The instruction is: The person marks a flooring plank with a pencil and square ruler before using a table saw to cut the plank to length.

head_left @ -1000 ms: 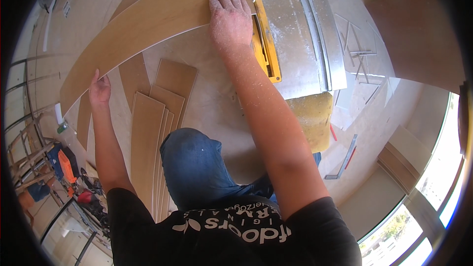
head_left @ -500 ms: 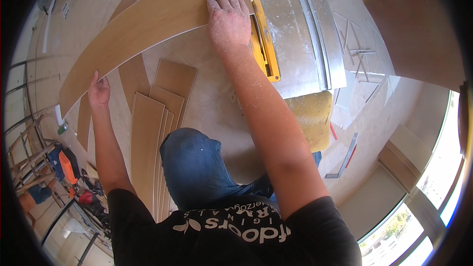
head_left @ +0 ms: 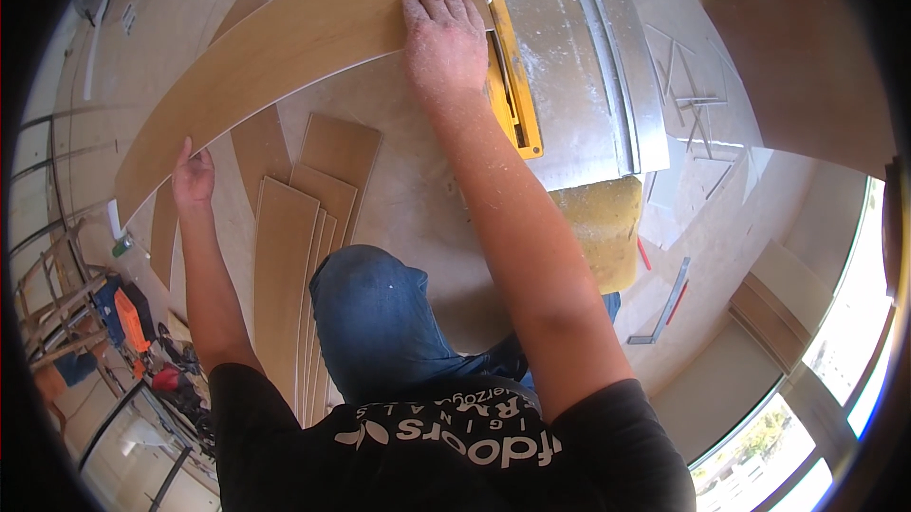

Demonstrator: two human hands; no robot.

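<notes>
A long wood-look plank (head_left: 285,52) stretches from the far left onto the metal table (head_left: 569,85) of a table saw. On its right end lies my right hand (head_left: 446,37), dusty, palm down with the fingers flat. Just beside that hand is the saw's yellow insert (head_left: 512,75) with a dark slot; I cannot make out a blade. Farther left, my left hand (head_left: 194,178) supports the plank's near edge from below, closed around it, with most of its fingers hidden underneath. White dust covers parts of the metal top.
Several cut planks (head_left: 285,227) lie stacked on the floor by my knee (head_left: 365,294). Right of the saw's yellow body (head_left: 607,227) rest a metal square (head_left: 660,313) and thin offcut strips (head_left: 693,99). Tools and an orange item (head_left: 128,317) clutter the lower left.
The plank and my right hand have shifted very slightly to the right. My left hand keeps its place at the plank's edge.
</notes>
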